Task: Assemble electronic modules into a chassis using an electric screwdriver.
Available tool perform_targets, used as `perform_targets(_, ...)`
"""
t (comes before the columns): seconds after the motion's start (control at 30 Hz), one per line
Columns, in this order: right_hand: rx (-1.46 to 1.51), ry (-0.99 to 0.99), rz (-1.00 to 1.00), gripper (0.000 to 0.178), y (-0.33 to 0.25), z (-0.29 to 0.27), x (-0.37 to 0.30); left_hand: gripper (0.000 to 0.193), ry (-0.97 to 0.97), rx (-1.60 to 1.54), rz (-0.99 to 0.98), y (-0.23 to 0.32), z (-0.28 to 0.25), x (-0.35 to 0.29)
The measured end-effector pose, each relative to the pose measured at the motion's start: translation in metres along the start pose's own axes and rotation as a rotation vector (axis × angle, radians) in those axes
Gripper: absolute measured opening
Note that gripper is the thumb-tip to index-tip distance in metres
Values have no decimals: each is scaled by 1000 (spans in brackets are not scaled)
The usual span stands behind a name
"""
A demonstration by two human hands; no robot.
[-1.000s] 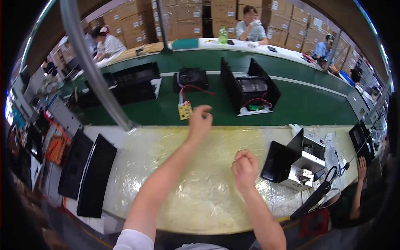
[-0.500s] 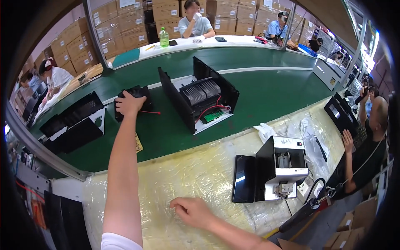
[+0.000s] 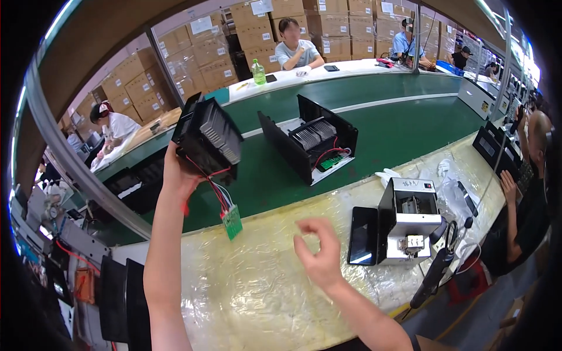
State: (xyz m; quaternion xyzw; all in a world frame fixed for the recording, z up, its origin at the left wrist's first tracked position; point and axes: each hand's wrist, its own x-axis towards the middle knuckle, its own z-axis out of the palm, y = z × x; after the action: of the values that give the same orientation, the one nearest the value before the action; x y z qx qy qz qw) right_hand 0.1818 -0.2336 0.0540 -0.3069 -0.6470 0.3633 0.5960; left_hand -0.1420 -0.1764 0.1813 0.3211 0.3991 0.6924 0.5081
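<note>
Here the left hand (image 3: 181,172) grips a black finned unit (image 3: 209,136), fingers mostly hidden; the right hand (image 3: 325,255) gapes.

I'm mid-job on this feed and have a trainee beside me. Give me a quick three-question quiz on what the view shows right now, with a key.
1. Which hand is holding up the finned unit?

2. True or false: the right hand is gripping the silver machine.

3. What colour is the board wired to that unit?
A) blue
B) green
C) white

Key:
1. The left hand.
2. False; it is empty, with its fingers curved and parted, over the bench.
3. B.
</note>
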Motion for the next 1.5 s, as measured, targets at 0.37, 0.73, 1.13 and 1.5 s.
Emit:
perform_targets(0.37, 25, 16, -284, 136, -12, 61, 99, 47, -231, 93, -60, -21, 61, -75)
perform_targets(0.73, 97, 282, -408, 129, -70, 90, 93, 61, -657, 192, 42, -54, 28, 40)
perform_targets(1.13, 62, 330, -363, 124, -75, 100, 92, 58, -634, 536, 167, -80, -31, 74)
perform_targets(1.5, 28, 288, -352, 124, -79, 88, 86, 54, -442, 890, 375, -42, -144, 75)
